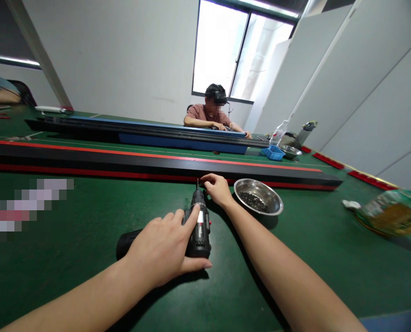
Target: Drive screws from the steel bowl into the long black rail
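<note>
My left hand (160,244) is wrapped round a black cordless drill (201,230), which lies on its side with its bit pointing away from me. The bit's tip reaches the near side of a long black bar with red edges (157,163). Beside the tip, my right hand (217,188) has its fingers bent and pinched together against the bar's near side. Whatever is between those fingertips is too small to make out. Just right of that hand stands a steel bowl (278,205) holding many small dark screws (252,200).
Behind the bar lie more long black and blue bars (181,142). A co-worker (208,113) sits across the green table (312,258). A blue basket (273,153), a second steel bowl (290,151) and a bottle (279,131) stand back right. A plastic bag (395,212) lies at right.
</note>
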The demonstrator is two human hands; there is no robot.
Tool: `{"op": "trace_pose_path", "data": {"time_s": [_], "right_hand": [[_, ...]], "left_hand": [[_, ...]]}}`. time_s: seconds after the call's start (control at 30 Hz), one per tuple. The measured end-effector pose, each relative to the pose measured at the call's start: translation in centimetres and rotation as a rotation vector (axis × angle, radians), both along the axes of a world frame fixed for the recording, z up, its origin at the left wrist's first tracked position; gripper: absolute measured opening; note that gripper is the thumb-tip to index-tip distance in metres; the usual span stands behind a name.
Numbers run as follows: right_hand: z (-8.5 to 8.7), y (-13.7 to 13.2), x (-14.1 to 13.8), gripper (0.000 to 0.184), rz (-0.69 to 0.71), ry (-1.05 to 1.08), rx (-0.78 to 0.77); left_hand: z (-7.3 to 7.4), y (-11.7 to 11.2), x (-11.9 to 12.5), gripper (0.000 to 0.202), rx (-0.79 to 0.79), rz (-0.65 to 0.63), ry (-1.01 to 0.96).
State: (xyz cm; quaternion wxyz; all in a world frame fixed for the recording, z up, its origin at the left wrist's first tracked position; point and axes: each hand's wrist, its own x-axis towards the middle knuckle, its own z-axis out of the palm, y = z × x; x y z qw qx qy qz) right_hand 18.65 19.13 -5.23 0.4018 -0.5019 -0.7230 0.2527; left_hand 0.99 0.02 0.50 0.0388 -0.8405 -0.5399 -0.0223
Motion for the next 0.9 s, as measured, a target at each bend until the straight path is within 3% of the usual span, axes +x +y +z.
{"op": "trace_pose_path", "data": {"time_s": [0.17,0.33,0.5,0.6,0.7,0.8,0.9], "right_hand": [[0.4,-1.1,-0.5,0.028,-0.050,-0.066,0.112],[2.1,-4.5,-0.7,0.028,-0.085,-0.137,0.297],[5.0,-7.7,2.7,0.025,-0.140,-0.334,0.393],[6.5,-7.7,6.2,0.025,-0.336,-0.484,0.326],[7.1,-6.8,9.2,0.027,-0.513,-0.614,0.140],[7.0,-5.9,11.0,0.030,-0.532,-0.668,-0.024],[6.4,-5.5,11.7,0.034,-0.477,-0.698,-0.094]], "left_hand": [[0.0,0.4,-0.3,0.103,0.021,-0.011,0.007],[-0.2,0.6,-0.5,0.104,0.039,-0.022,0.020],[-0.3,0.8,-0.5,0.104,0.039,-0.031,0.021],[-0.3,0.8,-0.4,0.105,0.035,-0.026,0.014],[-0.3,0.7,-0.4,0.104,0.031,-0.016,0.004],[-0.2,0.5,-0.5,0.103,0.024,-0.003,0.003],[-0.2,0.3,-0.6,0.101,0.014,0.001,0.010]]}}
